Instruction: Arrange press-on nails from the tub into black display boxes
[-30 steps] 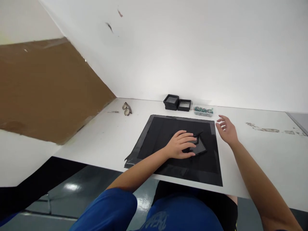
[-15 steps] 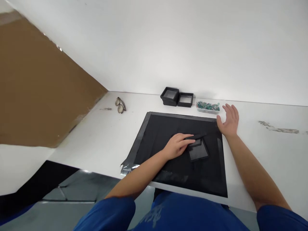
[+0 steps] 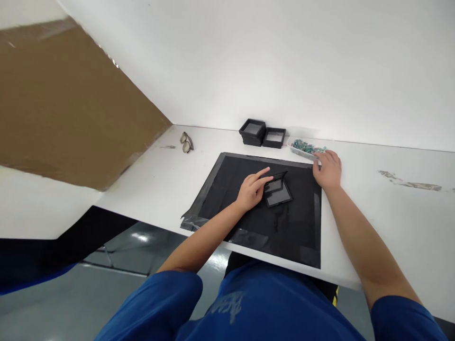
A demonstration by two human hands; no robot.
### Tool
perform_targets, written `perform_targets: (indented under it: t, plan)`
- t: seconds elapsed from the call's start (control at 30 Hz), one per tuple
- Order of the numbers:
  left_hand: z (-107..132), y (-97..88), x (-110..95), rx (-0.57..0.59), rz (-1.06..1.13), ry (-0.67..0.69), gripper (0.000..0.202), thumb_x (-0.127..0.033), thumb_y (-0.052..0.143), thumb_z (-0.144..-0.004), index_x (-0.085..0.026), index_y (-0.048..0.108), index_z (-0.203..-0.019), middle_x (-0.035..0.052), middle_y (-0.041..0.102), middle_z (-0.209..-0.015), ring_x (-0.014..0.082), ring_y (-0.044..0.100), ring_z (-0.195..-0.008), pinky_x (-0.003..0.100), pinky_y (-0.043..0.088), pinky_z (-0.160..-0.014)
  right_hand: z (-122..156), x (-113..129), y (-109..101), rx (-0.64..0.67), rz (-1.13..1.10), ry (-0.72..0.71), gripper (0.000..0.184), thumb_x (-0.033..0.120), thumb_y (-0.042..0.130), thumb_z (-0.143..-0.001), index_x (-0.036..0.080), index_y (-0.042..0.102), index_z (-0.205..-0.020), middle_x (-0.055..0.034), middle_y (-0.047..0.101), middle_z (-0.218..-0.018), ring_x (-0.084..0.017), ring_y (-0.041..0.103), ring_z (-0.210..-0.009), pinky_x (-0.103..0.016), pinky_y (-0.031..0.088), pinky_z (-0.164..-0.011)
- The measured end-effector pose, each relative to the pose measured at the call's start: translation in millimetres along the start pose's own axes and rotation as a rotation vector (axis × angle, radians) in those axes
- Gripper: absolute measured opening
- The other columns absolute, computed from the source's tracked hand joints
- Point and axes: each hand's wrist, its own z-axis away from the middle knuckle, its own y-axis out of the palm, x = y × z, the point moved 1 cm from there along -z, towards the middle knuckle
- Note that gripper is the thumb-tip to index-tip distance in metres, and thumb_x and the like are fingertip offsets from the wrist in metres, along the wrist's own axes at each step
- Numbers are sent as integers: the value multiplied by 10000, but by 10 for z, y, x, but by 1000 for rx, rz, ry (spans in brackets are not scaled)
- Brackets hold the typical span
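My left hand [image 3: 250, 191] is at the left side of a hinged black display frame [image 3: 277, 193] with a clear film window. Its fingers lie at the half-raised lid, the index finger stretched out, and the thumb is partly hidden. The frame rests on a black mat [image 3: 227, 194]. At the back right edge of the mat, my right hand [image 3: 329, 169] grips the near right end of a clear plastic tray [image 3: 301, 152]. Loose green and teal stone chips [image 3: 306, 146] lie in the tray, which sits at an angle.
Behind the mat stand a stack of black frames [image 3: 252, 132] and another black frame [image 3: 274, 138] beside it. Eyeglasses [image 3: 186, 142] lie at the back left of the white table [image 3: 373, 203]. A brown panel [image 3: 81, 104] rises at the left, a white wall [image 3: 284, 61] behind.
My right hand has come down from beside the tray onto its right end, and the tray has turned askew. My left hand stays at the frame. The camera view has shifted.
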Motion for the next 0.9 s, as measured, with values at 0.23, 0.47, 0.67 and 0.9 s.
perform_targets:
  t: [0.23, 0.47, 0.67, 0.9]
  plan:
    - [37, 57, 99, -31, 158, -125, 394, -263, 378, -1057, -242, 393, -1450, 181, 440, -1562, 188, 671, -1218, 400, 560, -1050, -7, 106, -41, 80, -43, -46, 305, 417, 610, -976, 172, 649, -1153, -76, 663, -1181, -210, 640, -1071, -453, 538, -956]
    - [-44, 128, 180, 73, 346, -230, 514, -318, 402, -1045, -214, 233, -1519, 203, 545, -1445, 191, 703, -1149, 427, 563, -1042, 157, 366, -275, 209, -136, -141, 273, 407, 613, -974, 174, 665, -1107, -65, 690, -1093, -185, 663, -986, -398, 570, -878]
    - [-275, 176, 267, 255, 506, -266, 232, -330, 473, -1011, -162, 598, -1111, 102, 756, -1043, 170, 727, -962, 355, 599, -902, 506, 246, -913, 323, -214, -196, 152, 336, 590, -912, 248, 713, -924, -43, 736, -884, -232, 680, -909, -389, 563, -827]
    - [-321, 320, 14, 336, 654, -250, 215, -353, 569, -972, -160, 642, -1032, 93, 738, -1036, 171, 711, -969, 333, 580, -884, 410, 99, -1328, 446, -214, -172, 276, 518, 555, -950, 298, 711, -1006, -30, 757, -1043, -280, 650, -1152, -473, 503, -1010]
